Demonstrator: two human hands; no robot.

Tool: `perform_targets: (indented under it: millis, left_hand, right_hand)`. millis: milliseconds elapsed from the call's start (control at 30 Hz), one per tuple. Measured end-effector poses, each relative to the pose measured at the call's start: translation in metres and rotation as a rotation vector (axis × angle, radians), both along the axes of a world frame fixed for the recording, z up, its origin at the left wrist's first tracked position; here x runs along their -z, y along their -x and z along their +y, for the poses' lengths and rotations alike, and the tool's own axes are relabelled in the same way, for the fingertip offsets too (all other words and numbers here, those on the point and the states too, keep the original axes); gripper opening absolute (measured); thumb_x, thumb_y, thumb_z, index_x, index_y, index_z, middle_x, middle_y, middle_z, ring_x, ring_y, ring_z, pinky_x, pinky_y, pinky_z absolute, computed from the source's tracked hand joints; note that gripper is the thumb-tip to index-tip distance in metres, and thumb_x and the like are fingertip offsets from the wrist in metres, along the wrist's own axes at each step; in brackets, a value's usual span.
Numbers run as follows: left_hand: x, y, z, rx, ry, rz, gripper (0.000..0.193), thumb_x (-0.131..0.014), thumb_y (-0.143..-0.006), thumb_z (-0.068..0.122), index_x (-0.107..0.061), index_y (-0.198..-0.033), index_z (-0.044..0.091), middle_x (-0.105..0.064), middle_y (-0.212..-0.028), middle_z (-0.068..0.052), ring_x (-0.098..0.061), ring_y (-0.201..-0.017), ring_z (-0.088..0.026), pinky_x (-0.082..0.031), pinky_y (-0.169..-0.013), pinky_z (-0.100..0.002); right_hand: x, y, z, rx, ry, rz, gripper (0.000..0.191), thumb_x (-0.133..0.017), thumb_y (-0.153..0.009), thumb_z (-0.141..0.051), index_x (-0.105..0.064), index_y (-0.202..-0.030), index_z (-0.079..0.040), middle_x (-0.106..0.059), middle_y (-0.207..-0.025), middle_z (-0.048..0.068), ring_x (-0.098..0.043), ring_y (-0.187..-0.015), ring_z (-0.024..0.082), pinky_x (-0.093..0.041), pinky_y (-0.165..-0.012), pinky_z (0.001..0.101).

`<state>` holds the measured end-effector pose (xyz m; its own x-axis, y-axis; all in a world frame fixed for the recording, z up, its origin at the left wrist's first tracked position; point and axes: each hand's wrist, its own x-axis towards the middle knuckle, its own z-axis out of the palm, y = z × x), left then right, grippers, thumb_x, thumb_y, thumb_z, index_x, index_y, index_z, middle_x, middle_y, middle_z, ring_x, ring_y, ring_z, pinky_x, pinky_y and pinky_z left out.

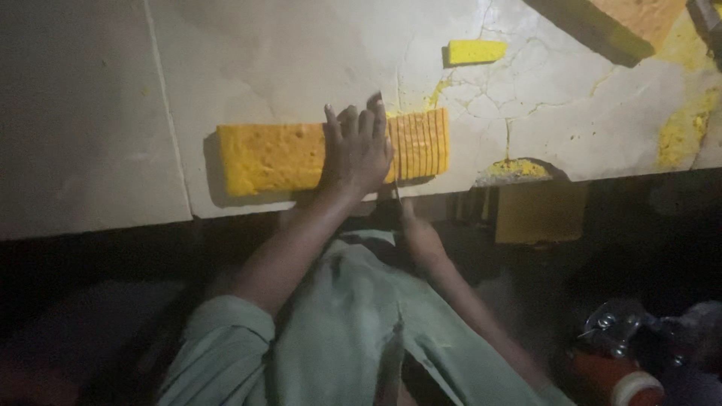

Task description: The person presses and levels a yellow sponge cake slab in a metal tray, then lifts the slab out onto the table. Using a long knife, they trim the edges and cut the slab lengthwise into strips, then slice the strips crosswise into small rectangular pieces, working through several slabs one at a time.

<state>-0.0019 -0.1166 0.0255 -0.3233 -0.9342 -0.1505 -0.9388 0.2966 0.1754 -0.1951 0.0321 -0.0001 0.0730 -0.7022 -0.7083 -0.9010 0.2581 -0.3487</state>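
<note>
A long yellow-orange block (267, 156) lies on a pale stone slab (286, 53). Its right end is cut into several thin slices (421, 143) that stand side by side. My left hand (357, 146) rests flat on the block, fingers spread, just left of the slices. My right hand (421, 237) is below the slab's front edge, closed around a thin dark tool (396, 194) that points up at the cut line; the tool is hard to make out in the dim light.
A small yellow piece (475, 51) lies further back on the slab. Another orange block (639, 19) sits at the top right corner. Yellow crumbs (681, 135) stain the cracked slab. A yellowish box (538, 214) is under the edge. Red-and-metal objects (617, 353) lie bottom right.
</note>
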Motion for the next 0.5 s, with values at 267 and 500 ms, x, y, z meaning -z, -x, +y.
perform_targets:
  millis: [267,500]
  left_hand:
    - [0.009,-0.006,0.001,0.045,0.151,-0.227,0.071,-0.041,-0.104,0.040,-0.027,-0.162,0.001,-0.044,-0.153,-0.023,-0.033,-0.149,-0.041,-0.020,-0.118,-0.067]
    - [-0.025,-0.013,-0.004,0.032,-0.167,-0.061,0.065,-0.034,-0.107,0.039,-0.027,-0.159,0.000,-0.050,-0.140,-0.024,-0.040,-0.138,-0.042,-0.021,-0.117,-0.071]
  right_hand:
    - [-0.079,-0.063,-0.117,0.972,-0.276,-0.658,0.071,-0.036,-0.103,-0.053,-0.056,-0.131,0.009,-0.073,-0.096,0.023,-0.072,-0.081,0.031,-0.058,-0.069,0.0494]
    - [-0.063,0.000,0.019,0.053,-0.061,-0.110,0.054,-0.040,-0.108,-0.040,-0.040,-0.148,-0.003,-0.068,-0.106,0.030,-0.065,-0.096,0.046,-0.051,-0.082,0.0517]
